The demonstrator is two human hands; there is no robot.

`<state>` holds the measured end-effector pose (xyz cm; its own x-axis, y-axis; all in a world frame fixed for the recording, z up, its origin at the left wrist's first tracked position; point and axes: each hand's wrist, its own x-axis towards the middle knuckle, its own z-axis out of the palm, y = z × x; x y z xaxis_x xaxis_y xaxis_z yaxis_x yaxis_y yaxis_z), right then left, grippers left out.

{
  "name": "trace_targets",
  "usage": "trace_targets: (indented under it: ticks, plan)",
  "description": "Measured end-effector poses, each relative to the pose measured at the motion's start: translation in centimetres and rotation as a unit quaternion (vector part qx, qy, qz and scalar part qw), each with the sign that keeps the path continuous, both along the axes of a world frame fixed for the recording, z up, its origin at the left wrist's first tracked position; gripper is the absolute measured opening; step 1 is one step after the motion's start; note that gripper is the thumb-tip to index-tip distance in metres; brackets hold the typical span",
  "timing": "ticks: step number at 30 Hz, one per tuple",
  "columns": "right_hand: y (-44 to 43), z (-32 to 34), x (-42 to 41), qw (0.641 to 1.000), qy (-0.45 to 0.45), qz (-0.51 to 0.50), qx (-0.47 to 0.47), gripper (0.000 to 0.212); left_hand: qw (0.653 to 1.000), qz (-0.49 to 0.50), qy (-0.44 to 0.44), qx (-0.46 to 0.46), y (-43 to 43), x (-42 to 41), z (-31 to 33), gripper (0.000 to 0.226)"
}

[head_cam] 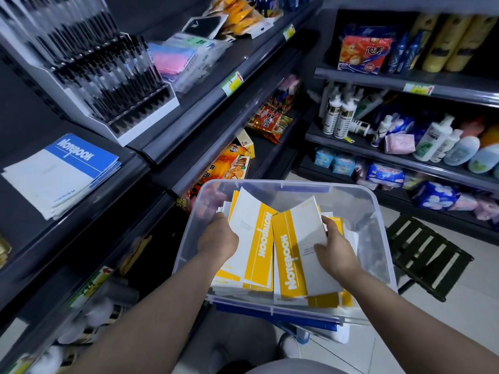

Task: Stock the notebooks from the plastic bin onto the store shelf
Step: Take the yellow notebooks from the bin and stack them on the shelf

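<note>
Both our hands in the plastic bin (383,225), each on a yellow notebook.

Yellow-and-white notebooks (270,268) lie stacked loose inside the bin, two top ones tilted up against each other in the middle. Our left hand (217,240) is closed on the left edge of the left notebook (252,238); our right hand (334,248) lies on the white half of the right notebook (297,252), thumb on the cover, fingers (330,225) curled round its far edge, so clamped on it. Left of the bin, the dark shelf (32,230) carries a stack of blue-and-white notebooks (60,175) lying flat. Beyond that stack on the same shelving, a white pen display rack (108,76). Right of the bin, on the floor, a dark slatted folding stool (426,255). Behind the bin, shelves of snacks and bottles, partly blurred.
</note>
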<state>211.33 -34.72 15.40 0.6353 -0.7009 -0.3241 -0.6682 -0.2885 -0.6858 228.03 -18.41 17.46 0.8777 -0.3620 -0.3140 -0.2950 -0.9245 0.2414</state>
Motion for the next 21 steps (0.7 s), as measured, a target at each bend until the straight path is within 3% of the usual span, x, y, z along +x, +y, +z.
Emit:
trace_targets:
  ticks: [4, 8, 12, 15, 21]
  plan:
    - [0.6, 0.3, -0.4, 1.0, -0.015, 0.004, -0.01, 0.069, 1.0, -0.011, -0.021, 0.005, 0.3, -0.3, 0.7, 0.02]
    - [0.4, -0.6, -0.9, 0.998, 0.037, -0.011, -0.057, 0.074, 0.998, -0.029, -0.039, 0.042, 0.9, -0.5, 0.8, 0.019]
    - [-0.1, -0.6, -1.8, 0.994, 0.034, -0.063, -0.088, 0.053, 0.993, -0.032, -0.085, 0.074, 1.3, -0.6, 1.0, 0.028]
    - [-0.1, -0.3, -1.7, 0.99, 0.04, -0.059, -0.119, 0.047, 0.996, 0.011, -0.087, 0.007, 1.1, -0.9, 1.3, 0.041]
    - [0.1, 0.8, -0.8, 0.994, -0.04, -0.07, -0.077, 0.048, 0.989, 0.042, -0.087, -0.11, 1.1, -0.3, 2.0, 0.024]
